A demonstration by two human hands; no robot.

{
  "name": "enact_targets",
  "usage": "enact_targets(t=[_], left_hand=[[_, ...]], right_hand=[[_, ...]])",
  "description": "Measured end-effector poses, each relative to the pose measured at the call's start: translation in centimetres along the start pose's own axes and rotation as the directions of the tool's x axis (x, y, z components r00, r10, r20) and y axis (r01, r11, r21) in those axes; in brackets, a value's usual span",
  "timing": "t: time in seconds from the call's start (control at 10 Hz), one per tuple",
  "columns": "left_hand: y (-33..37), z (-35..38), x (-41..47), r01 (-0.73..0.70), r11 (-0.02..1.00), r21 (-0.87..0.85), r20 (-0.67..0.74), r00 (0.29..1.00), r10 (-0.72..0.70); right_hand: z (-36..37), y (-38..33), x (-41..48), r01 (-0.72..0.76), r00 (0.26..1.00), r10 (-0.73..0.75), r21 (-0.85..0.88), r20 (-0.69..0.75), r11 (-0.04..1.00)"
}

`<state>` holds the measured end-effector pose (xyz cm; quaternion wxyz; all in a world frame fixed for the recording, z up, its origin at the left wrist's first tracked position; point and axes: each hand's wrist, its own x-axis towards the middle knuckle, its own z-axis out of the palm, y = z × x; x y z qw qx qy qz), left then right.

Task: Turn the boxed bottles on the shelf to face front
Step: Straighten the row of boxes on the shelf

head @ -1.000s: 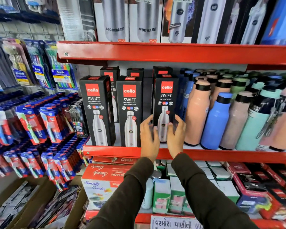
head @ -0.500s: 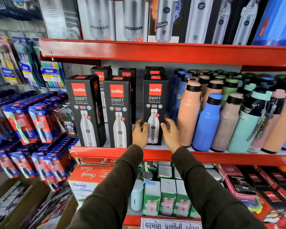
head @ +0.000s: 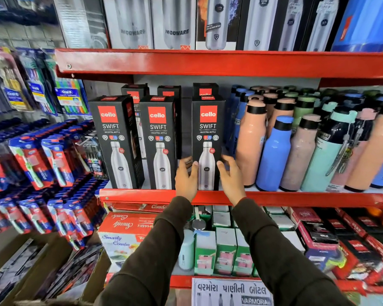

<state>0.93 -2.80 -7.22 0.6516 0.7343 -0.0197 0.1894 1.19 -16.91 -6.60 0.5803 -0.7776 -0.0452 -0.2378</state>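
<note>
Three black boxes stand in the front row on the red shelf (head: 142, 194), and all three show their printed faces forward: the left box (head: 114, 140), the middle box (head: 159, 140) and the right box (head: 207, 140). The left box sits slightly turned, so that part of its right side shows; that may be only the wide lens. The right box stands upright near the shelf's front lip, just left of the loose bottles (head: 274, 151). The left hand (head: 186, 180) and the right hand (head: 230, 180) flank its lower part, fingers loosely spread; the left thumb lies against the box's front edge, while the right fingers are blurred and it cannot be told whether they touch. Neither hand clearly clamps the box. Behind the front row three more boxes (head: 205, 90) show only their tops, so their facing cannot be told. Judging from this, the front row looks essentially done, with perhaps a small squaring of the left box and a check of the back row left.
</note>
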Motion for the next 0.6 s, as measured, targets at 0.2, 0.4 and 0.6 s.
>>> enact_targets(t=[0.2,0.4,0.6], left_hand=[[0.1,-0.3,-0.2,-0.017,1.000,0.007,0.010,1.000,0.017],[1.0,-0.4,-1.0,-0.063,0.992,0.105,0.023,0.998,0.061],[5.4,-1.4,-2.0,-0.445,0.879,0.170,-0.160,0.868,0.471]], right_hand=[[-0.1,0.0,-0.4,0.021,1.000,-0.022,-0.041,-0.018,0.999],[-0.8,-1.1,-0.9,-0.006,0.999,0.007,-0.031,0.032,1.000],[-7.6,-7.8,-0.5,0.315,0.924,-0.267,0.148,-0.274,0.938]])
